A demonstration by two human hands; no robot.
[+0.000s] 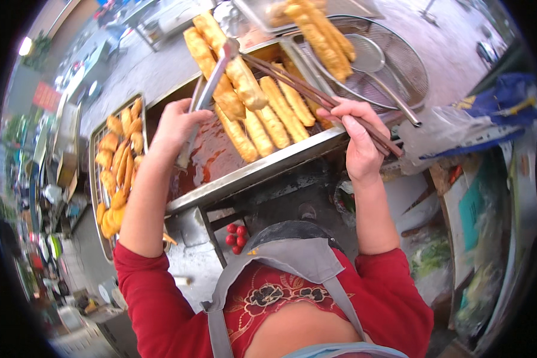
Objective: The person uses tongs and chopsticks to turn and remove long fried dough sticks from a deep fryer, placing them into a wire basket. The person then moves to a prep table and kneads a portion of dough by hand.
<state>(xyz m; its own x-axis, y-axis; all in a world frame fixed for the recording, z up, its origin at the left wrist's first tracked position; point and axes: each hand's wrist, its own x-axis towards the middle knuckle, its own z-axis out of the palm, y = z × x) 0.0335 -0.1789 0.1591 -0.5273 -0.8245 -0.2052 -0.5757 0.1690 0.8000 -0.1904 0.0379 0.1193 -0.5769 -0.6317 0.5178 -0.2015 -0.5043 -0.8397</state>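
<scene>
My left hand (177,127) grips metal tongs (215,76). Their jaws lie across two golden fried dough sticks (244,83), which are raised above the fryer and stick out past its far wall. Long brown chopsticks (295,85) are in my right hand (360,134). They slant over the fryer, and their tips end close to the tongs' jaws; whether they touch the dough is not clear. Several more dough sticks (268,127) float side by side in the dark oil (206,147) of the rectangular metal fryer (259,172).
Left of the fryer stands a rack tray (94,179) of fried pieces (116,165). A round wire basket (411,58) at the far right holds more dough sticks (320,40) and a long-handled skimmer (362,53). Plastic bags (443,134) lie beside my right hand.
</scene>
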